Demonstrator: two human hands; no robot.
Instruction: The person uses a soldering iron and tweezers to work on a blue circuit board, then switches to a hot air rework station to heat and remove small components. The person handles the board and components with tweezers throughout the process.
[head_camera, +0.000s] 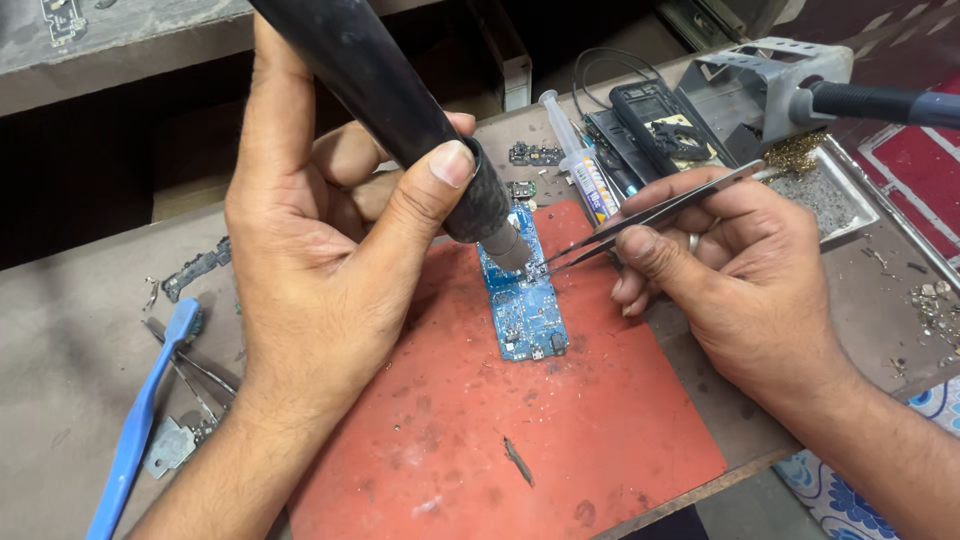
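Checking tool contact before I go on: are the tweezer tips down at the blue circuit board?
Yes, the right hand holds the tweezers with their tips on the blue circuit board, beside the black nozzle tool in the left hand.

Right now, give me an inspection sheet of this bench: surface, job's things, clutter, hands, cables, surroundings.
Surface: grey worktop with a worn red mat, speckled with debris.
Job's things: blue circuit board lies on the mat; hot-air tool nozzle over its upper end; tweezers tips at the same spot.
Clutter: blue brush, spare tweezers, syringe, small board pieces, dark phone frame, metal tray with brass wool.
Hands: left hand in a closed grip on the hot-air tool; right hand pinches the tweezers.
Cables: thin black loop behind the phone frame.
Surroundings: soldering iron in a metal stand; patterned cloth at the lower right.
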